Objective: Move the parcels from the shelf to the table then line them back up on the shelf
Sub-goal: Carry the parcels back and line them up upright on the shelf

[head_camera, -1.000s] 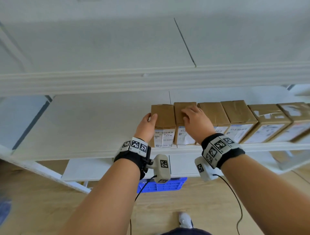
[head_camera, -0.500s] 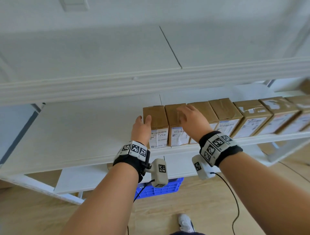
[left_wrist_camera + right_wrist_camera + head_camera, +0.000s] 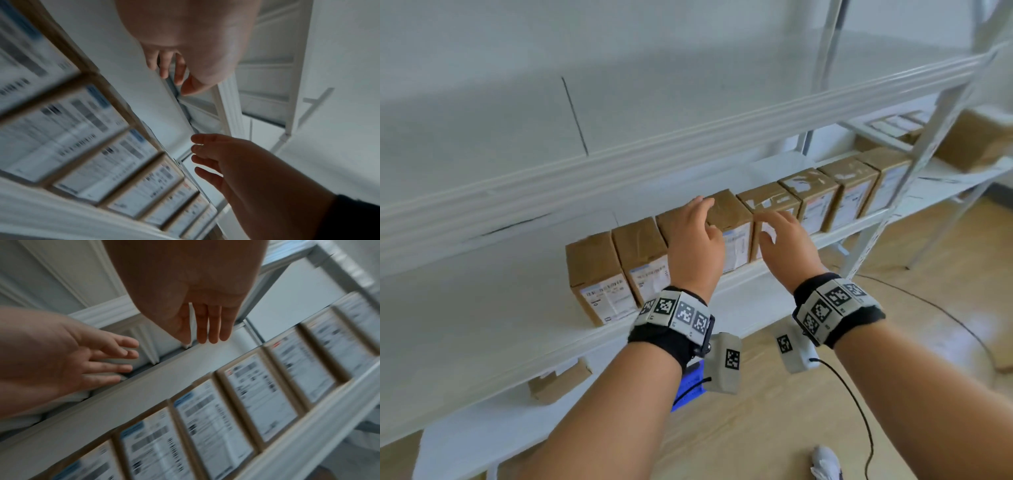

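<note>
Several brown cardboard parcels with white labels stand side by side on the white shelf (image 3: pixel 482 308), from the leftmost parcel (image 3: pixel 599 274) to the far right one (image 3: pixel 887 178). My left hand (image 3: pixel 697 236) hovers with spread fingers over the third and fourth parcel (image 3: pixel 734 222). My right hand (image 3: pixel 779 233) is just to its right, in front of the fifth parcel (image 3: pixel 767 202), fingers straight. Neither hand holds anything. In the left wrist view my left hand (image 3: pixel 170 69) is open above the blurred parcel labels (image 3: pixel 61 134). In the right wrist view my right hand (image 3: pixel 207 331) is open too.
An upper shelf board (image 3: pixel 619 113) hangs low above the parcels. A metal upright (image 3: pixel 914 192) stands at the row's right end, with more boxes (image 3: pixel 976 140) beyond it. Below are a small carton (image 3: pixel 560 383), a blue crate (image 3: pixel 688 387) and a cable (image 3: pixel 859 411) on the wooden floor.
Both hands have left the two leftmost parcels and moved right along the row. Their fingers are now spread and off the boxes. The head view has swung and tilted.
</note>
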### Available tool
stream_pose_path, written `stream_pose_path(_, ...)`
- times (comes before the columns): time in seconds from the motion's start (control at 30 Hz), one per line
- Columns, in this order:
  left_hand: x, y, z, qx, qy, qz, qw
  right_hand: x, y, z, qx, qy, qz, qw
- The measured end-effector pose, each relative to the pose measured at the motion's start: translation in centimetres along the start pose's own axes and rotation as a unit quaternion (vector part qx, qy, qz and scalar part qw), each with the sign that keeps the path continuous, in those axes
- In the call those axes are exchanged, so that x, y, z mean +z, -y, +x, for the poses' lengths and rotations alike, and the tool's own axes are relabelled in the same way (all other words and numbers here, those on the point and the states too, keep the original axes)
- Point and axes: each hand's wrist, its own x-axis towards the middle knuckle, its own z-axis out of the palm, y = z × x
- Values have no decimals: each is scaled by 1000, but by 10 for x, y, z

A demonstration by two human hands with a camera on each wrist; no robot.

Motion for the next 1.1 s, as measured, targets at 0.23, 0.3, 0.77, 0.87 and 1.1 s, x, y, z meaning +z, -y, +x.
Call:
stream_pose_path(0.23, 132, -89, 2, 33, 121, -8, 992, -99, -122, 3, 68, -42, -14, 997)
stream_pose_path(0.3, 177, -120, 1, 38, 145, -17, 989, -135, -164, 7, 89, -50, -22, 995)
stream_pose_path(0.77, 423, -287, -11, 42, 268, -48, 961, -322, -380, 21, 188, -81, -67, 977)
stream_pose_path(0.87, 461, -302, 2, 34, 283, -49, 957, -338, -413, 35, 200, -89, -63, 974)
stream_pose_path(1.1, 565, -324, 58, 21, 287, -57, 956, -367, -489, 103, 198, -84, -77, 973)
